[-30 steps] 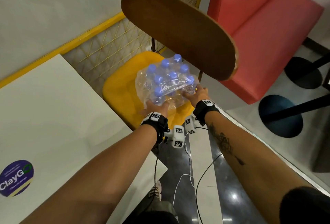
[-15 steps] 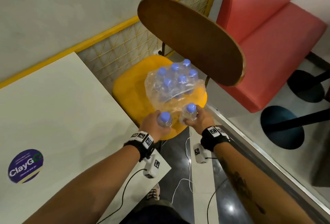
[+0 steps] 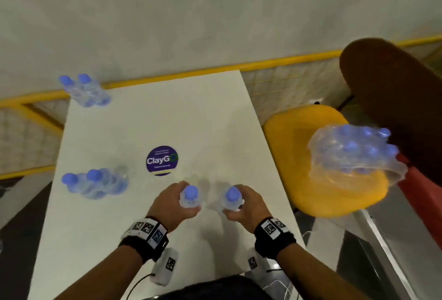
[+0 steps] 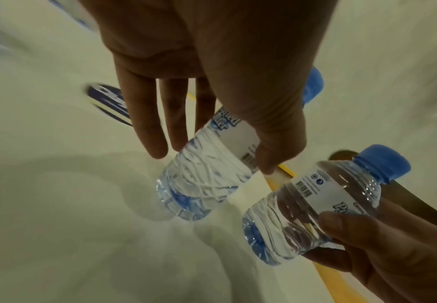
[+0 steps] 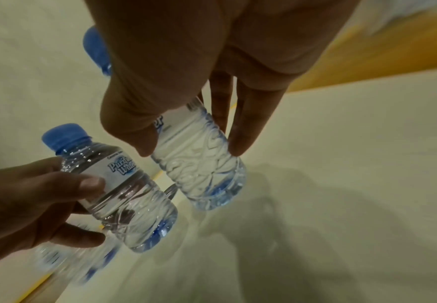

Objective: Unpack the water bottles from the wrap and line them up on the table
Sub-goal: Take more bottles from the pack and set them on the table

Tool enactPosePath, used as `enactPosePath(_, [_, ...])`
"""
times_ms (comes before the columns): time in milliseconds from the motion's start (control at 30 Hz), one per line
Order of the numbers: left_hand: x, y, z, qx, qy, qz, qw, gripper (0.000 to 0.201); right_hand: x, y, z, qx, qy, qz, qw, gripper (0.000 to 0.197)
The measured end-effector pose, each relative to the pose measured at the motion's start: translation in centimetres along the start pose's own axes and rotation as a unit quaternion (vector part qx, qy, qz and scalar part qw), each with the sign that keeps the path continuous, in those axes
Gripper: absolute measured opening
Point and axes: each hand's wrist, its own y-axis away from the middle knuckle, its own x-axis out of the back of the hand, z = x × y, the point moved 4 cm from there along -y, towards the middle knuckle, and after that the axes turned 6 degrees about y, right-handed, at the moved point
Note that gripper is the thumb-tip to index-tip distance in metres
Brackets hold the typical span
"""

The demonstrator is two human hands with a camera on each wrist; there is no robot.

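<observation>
**Two bottles held over the near edge of the surface**

One small water bottle (image 3: 190, 198) with a blue cap is gripped by the left hand (image 3: 170, 206), thumb on one side of the label and fingers on the other, as the left wrist view shows. A second bottle (image 3: 231, 200) of the same kind is gripped in the same way by the right hand (image 3: 246, 206). Both bottles are held roughly upright, side by side but apart, at about 6 o'clock on the white surface (image 3: 215, 120); whether their bases touch it cannot be told from the pictures.

A round purple sticker (image 3: 162, 160) is seen just beyond the hands, near the middle of the surface. A cluster of unpacked bottles (image 3: 94, 183) stands at about 9 o'clock on the surface, and another cluster (image 3: 85, 90) stands at the far corner, about 11 o'clock.

At 3 o'clock, off the surface, the clear plastic wrap (image 3: 354, 156) with several blue-capped bottles inside is seen resting on the yellow seat of a chair (image 3: 299, 137). A yellow rail (image 3: 179, 75) runs along the far side, below a grey wall.
</observation>
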Motion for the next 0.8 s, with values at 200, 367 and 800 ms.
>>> enactPosePath(200, [9.2, 6.4, -9.9, 0.083, 0.047, 0.108, 0.990, 0.045, -11.0, -3.0, -10.5, 0.083, 0.051, -0.119, 0.988, 0.054])
enactPosePath(367, [15.2, 9.4, -15.7, 0.134, 0.088, 0.163, 0.974, 0.050, -18.9, -4.3, -17.3, 0.126, 0.084, -0.162, 0.975, 0.047])
enactPosePath(800, [20.0, 8.3, -21.8, 0.132, 0.118, 0.136, 0.975, 0.046, -27.7, -6.1, -23.3, 0.077, 0.082, -0.116, 0.987, 0.048])
